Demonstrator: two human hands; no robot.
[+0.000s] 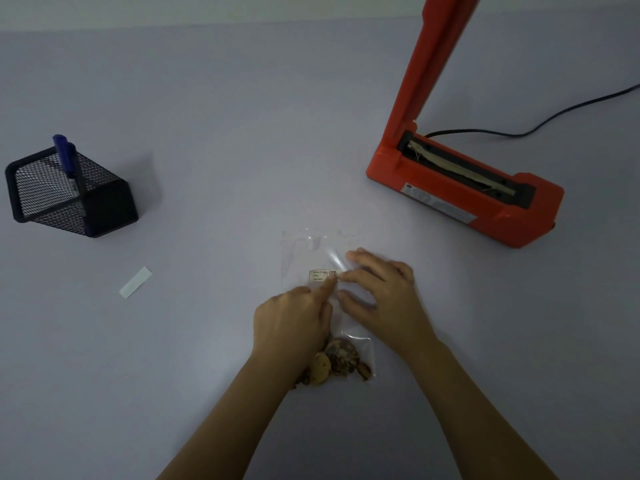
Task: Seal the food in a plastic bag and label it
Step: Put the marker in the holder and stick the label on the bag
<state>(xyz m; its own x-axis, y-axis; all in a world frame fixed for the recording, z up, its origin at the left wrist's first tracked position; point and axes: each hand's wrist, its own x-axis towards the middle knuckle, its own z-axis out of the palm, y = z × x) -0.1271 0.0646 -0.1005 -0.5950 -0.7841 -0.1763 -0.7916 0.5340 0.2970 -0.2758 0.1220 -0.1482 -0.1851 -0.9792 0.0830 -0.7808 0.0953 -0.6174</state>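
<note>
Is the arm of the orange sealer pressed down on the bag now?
No, the orange sealer has its arm raised, and the plastic bag lies apart from it under both hands.

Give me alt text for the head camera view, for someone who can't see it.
Two hands, left and right, press a label onto a clear bag of food. An open red sealer sits far right, a pen holder far left.

A plain, pale grey-lilac bench (214, 140) fills almost the whole view, smooth and matte. Along the far edge a lighter, off-white wall (207, 10) shows as a narrow band. The light is dim and even, brighter toward the middle of the bench, with soft shadows falling toward the right.
</note>
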